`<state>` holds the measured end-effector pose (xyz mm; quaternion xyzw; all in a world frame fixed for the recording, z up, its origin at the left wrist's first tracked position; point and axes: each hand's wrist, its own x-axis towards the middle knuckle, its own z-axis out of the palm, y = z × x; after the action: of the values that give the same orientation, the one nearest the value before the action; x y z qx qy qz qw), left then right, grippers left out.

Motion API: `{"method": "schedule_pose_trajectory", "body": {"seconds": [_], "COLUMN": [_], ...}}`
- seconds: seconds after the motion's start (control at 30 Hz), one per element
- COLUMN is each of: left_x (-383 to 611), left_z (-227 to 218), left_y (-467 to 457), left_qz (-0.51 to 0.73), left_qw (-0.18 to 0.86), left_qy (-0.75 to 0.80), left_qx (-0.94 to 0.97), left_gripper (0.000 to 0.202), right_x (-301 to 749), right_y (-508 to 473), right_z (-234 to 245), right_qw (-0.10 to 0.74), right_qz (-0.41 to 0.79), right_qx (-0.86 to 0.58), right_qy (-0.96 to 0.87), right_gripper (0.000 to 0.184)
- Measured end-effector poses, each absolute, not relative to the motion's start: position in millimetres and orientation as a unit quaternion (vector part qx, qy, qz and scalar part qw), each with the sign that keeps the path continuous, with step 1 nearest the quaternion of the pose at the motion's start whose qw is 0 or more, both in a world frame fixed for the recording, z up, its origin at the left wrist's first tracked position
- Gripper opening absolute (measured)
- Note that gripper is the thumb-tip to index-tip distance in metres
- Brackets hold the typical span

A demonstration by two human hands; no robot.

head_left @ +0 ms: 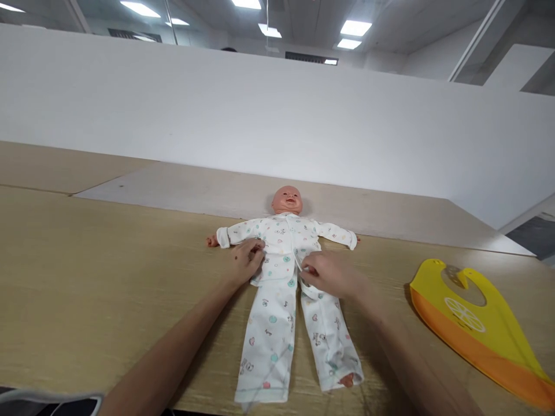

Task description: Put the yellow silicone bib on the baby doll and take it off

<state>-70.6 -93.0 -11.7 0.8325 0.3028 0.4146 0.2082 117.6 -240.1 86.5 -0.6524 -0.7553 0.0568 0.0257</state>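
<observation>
Pinching the front of a white printed baby suit, the left hand rests at the chest of a baby doll, its fingers closed on the cloth. The right hand grips a narrow strip of the suit at the waist, near the left hand but apart from it. The doll lies face up on a wooden table, head at 12 o'clock from the hands, arms spread. A yellow-and-orange bib lies at 3 o'clock from the doll, well apart.
</observation>
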Motion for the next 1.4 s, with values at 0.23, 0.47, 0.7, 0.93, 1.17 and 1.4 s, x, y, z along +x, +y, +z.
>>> {"method": "schedule_pose_trajectory", "body": {"seconds": [0.23,0.47,0.7,0.93,1.17,1.4], "left_x": [-73.0,-78.5,-74.7,-70.2,-63.5,-55.5], "left_z": [1.5,37.5,32.7,29.0,24.1,13.6], "left_y": [-99.6,-126.6,-136.4,-141.2,-149.4,-151.3], "left_qz": [0.39,0.257,0.253,0.29,0.299,0.324], "left_qw": [0.216,0.107,-0.064,-0.08,-0.051,-0.003], "left_qy": [0.275,0.085,0.069,0.071,0.045,0.046], "left_qx": [0.852,0.957,0.963,0.951,0.952,0.945], "left_gripper": [0.012,0.016,0.006,0.01,0.01,0.01], "right_x": [145.3,138.8,135.1,126.1,113.7,104.1], "right_y": [-248.8,-245.1,-243.1,-241.4,-236.9,-238.0], "right_z": [102.9,87.6,83.3,81.6,67.8,65.6], "right_qw": [0.029,-0.042,-0.024,-0.026,-0.045,-0.063], "right_qz": [0.11,0.109,0.09,0.036,0.004,-0.001], "right_qx": [-0.716,-0.688,-0.669,-0.657,-0.641,-0.641], "right_qy": [-0.689,-0.716,-0.737,-0.753,-0.766,-0.765], "right_gripper": [0.017,0.009,0.007,0.006,0.012,0.014]}}
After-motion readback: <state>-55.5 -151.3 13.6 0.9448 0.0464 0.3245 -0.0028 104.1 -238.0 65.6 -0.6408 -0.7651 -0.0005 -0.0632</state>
